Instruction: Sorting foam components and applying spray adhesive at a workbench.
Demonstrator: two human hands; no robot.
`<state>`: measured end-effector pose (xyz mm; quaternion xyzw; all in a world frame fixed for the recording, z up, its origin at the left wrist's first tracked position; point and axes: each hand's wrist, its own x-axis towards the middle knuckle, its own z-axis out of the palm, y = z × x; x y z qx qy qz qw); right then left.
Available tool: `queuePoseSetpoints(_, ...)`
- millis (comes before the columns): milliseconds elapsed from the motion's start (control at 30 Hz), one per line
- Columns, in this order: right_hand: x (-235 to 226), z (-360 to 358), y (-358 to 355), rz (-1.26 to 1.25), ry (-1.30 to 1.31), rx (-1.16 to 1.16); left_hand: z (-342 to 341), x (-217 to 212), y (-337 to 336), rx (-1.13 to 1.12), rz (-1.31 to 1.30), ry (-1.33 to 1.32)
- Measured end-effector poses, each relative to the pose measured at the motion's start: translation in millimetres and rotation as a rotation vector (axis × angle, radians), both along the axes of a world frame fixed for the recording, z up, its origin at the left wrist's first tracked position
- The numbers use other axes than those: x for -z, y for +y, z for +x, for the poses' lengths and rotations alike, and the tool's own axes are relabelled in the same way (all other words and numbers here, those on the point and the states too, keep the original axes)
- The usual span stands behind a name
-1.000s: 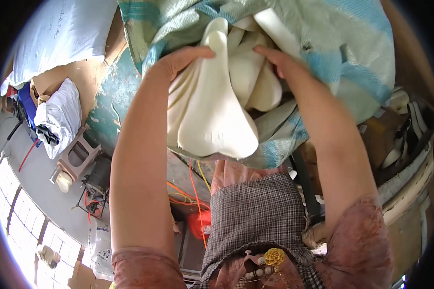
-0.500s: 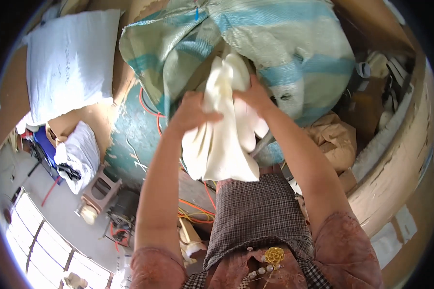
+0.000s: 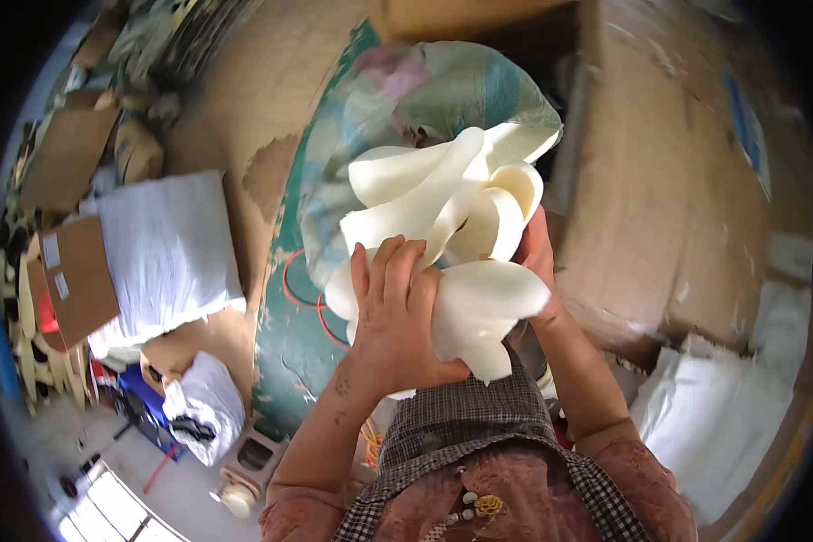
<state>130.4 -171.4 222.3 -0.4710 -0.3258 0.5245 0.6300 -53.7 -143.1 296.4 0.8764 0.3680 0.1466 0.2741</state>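
Cream foam sheets (image 3: 443, 226), a floppy curled bundle of them, are held up right in the middle of the view, pretty much at chest height above the checked apron (image 3: 465, 434). The left hand (image 3: 397, 316) is wrapped over the front of the bundle at about 6 o'clock, fingers bent and closed around the lower edges, probably because loose springy sheets like that would fan out if not pinched together low down. The right hand (image 3: 537, 262) is tucked behind at 4 o'clock, mostly hidden by the sheets, so how tightly it's closed can't be told, though it's clearly pressed against the back as support. Just behind the bundle, at 12 o'clock, a big woven sack (image 3: 406, 117) with teal stripes is seen, touching or nearly touching the sheets. A white sack (image 3: 167, 253) lies out at 9 o'clock, and a cardboard box (image 3: 77, 280) sits beside it, further out at 9.
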Motion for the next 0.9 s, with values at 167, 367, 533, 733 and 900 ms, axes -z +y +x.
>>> queuePoseSetpoints(167,-66.8,52.6,-89.3,-0.08,-0.04,0.109,73.8,-99.6,-62.9,0.219,0.006,0.055)
queuePoseSetpoints(367,-100.3,103.0,-212.6,-0.135,0.053,0.16,146.9,-165.5,-155.2,0.414,-0.019,0.273)
queuePoseSetpoints(533,-145.7,200.1,-335.6,0.06,0.063,0.411,260.2,-213.3,-270.4,0.643,0.161,0.257)
queuePoseSetpoints(733,-204.3,350.3,-559.3,0.174,-0.338,0.885,427.1,-217.5,-430.3,1.071,0.314,-0.19)
queuePoseSetpoints(900,-214.1,440.2,-789.5,0.004,-0.635,1.207,565.4,-177.4,-605.3,1.377,0.109,-0.58)
